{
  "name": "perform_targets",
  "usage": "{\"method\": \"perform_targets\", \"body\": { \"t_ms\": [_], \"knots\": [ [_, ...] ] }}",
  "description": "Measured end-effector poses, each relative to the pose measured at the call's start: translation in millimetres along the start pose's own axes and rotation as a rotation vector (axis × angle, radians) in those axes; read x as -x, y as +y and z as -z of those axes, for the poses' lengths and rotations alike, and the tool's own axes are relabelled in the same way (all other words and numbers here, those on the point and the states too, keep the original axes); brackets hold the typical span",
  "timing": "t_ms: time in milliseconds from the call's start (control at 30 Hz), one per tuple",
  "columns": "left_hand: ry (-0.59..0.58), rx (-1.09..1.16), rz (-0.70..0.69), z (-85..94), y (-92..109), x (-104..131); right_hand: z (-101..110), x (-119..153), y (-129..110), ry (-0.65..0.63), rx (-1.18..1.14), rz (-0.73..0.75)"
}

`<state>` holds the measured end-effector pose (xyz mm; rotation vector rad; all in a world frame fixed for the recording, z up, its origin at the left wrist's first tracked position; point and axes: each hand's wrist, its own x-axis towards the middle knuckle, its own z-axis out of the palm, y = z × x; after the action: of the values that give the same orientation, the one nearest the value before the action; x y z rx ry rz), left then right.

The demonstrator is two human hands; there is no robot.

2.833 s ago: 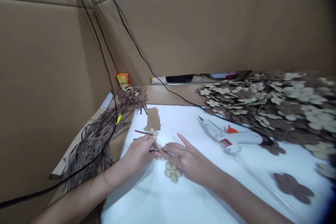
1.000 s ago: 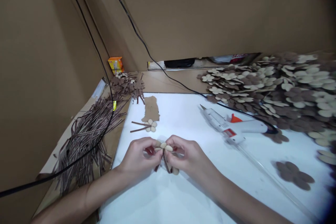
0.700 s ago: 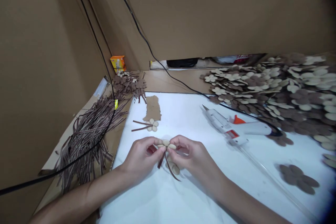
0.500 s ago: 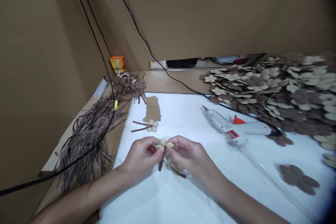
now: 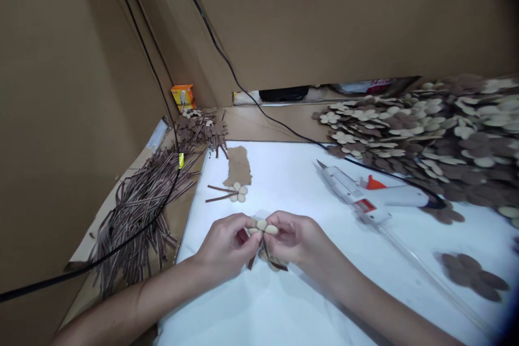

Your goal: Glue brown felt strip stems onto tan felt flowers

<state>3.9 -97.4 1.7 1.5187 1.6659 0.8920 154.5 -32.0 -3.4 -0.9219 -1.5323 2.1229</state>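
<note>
- The brown cardboard wall point(image 5: 324, 21) stands behind the work area, with a second panel at the left; a low slot opens at its foot.
- The white work surface point(image 5: 279, 173) has its left edge beside the ribbon heap and its far edge short of the wall. White shows between the hands and the glue gun, and in front of both wrists.
- The flower pile point(image 5: 430, 124), beige and brown, spills over the far right corner.
- The ribbon heap point(image 5: 141, 205) lies beyond the left edge.
- The glue gun point(image 5: 357, 194) rests right of the hands, nozzle pointing far left; the print on its red label is too small to read.
- The left hand point(image 5: 229, 240) has thumb and fingers closed on one side of the held flower.
- The right hand point(image 5: 298, 238) pinches the other side likewise.
- The brown flower point(image 5: 474, 275) lies near the right forearm.
- The cardboard scrap point(image 5: 238, 166) lies near the far left corner.
- The held flower point(image 5: 262, 226), beige, is between both hands, dark strips hanging down over the partly hidden lower flower point(image 5: 263, 255).
- The strip-tailed flower point(image 5: 239, 192) lies just below the scrap.
- The orange box point(image 5: 184, 97) has unreadable print.
- The white bag point(image 5: 365, 87) in the slot shows partial red lettering, illegible.
</note>
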Motion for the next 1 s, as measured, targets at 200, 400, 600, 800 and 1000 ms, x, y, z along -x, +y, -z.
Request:
{"method": "perform_targets", "body": {
  "t_ms": [200, 400, 600, 800, 1000],
  "knots": [
    [-0.038, 0.174, 0.059, 0.0, -0.1, -1.0, -2.7, 0.2, -6.1, 0.014, -0.043, 0.001],
    [-0.014, 0.109, 0.023, 4.0, 2.5, -2.1, -3.7, 0.0, -1.3, 0.004, -0.062, 0.036],
    [0.007, 0.108, 0.041, -0.3, -3.2, -1.1, -4.3, -1.2, -2.7, -0.007, -0.062, 0.007],
    [-0.079, 0.317, 0.134, -0.9, -6.8, -2.8, -3.3, -4.2, -2.3, 0.018, -0.027, 0.013],
    [-0.072, 0.332, 0.107, 1.1, -6.1, -4.2, -3.1, -3.7, 0.4, -0.002, -0.031, 0.028]
  ]
}}
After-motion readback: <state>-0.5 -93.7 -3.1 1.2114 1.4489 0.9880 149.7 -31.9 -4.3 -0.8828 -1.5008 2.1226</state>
